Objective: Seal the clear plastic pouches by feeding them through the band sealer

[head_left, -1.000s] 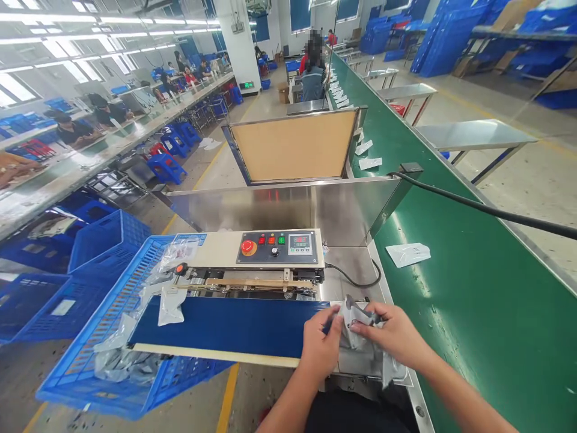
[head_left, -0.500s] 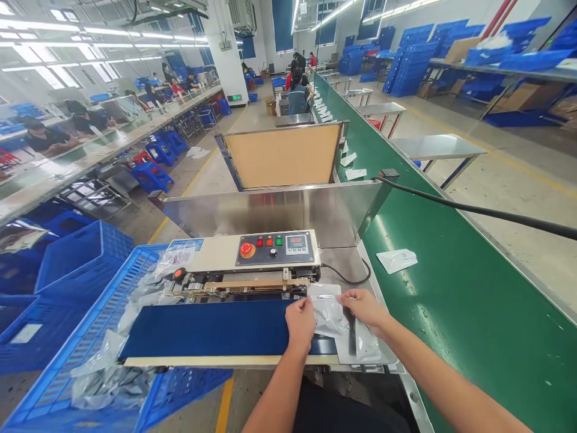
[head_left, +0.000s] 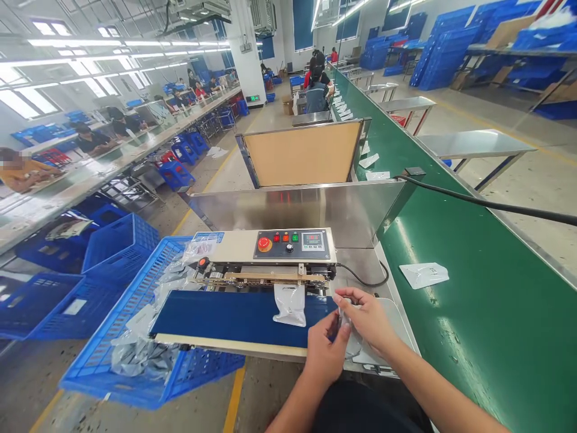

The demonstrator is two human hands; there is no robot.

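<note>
My left hand [head_left: 325, 350] and my right hand [head_left: 367, 319] are close together above the right end of the blue conveyor belt [head_left: 238, 319] of the band sealer [head_left: 270, 264]. Between their fingers they pinch a clear plastic pouch [head_left: 346, 328], partly hidden by them. A second pouch [head_left: 289, 305], silvery and transparent, lies on the belt with its upper end just below the sealer's jaws. A pale pouch [head_left: 383, 319] lies under my right hand, mostly hidden.
A blue plastic crate [head_left: 144, 313] holding loose pouches stands left of the sealer. A green conveyor [head_left: 455, 300] runs along the right, with a white pouch [head_left: 424, 275] on it. A steel panel [head_left: 293, 207] rises behind the sealer. Co-workers sit at a long bench [head_left: 103, 162].
A pouch now lies on the blue belt near the jaws. My hands have drawn together and now pinch a pouch. The view has shifted slightly.
</note>
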